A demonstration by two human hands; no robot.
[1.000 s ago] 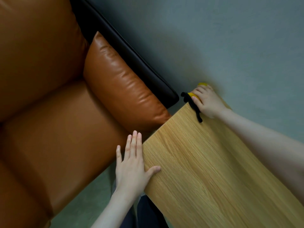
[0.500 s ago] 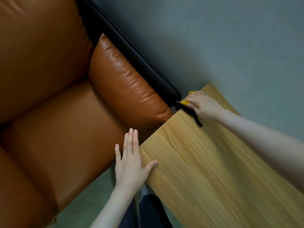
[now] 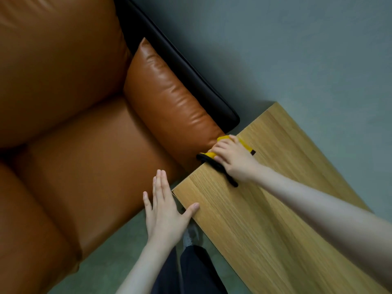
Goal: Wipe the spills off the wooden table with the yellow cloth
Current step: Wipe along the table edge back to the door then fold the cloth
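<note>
The wooden table (image 3: 275,219) runs from the lower right toward the middle. My right hand (image 3: 233,160) presses the yellow cloth (image 3: 244,143) flat on the table's sofa-side edge, fingers fairly straight over it. The cloth's black trim (image 3: 212,164) sticks out under my fingers and hangs over the edge. Most of the cloth is hidden beneath the hand. My left hand (image 3: 165,215) lies flat and holds nothing, its thumb resting on the table's near-left corner. I see no plain spill on the bare wood.
An orange leather sofa (image 3: 84,155) with a cushion (image 3: 169,98) stands against the table's left edge. Grey-green floor (image 3: 297,49) lies beyond the table. My dark trouser legs (image 3: 191,270) and a shoe show below the left hand.
My right hand has slid the cloth from the table's far corner along the sofa-side edge toward me. The left hand has kept its place at the near corner.
</note>
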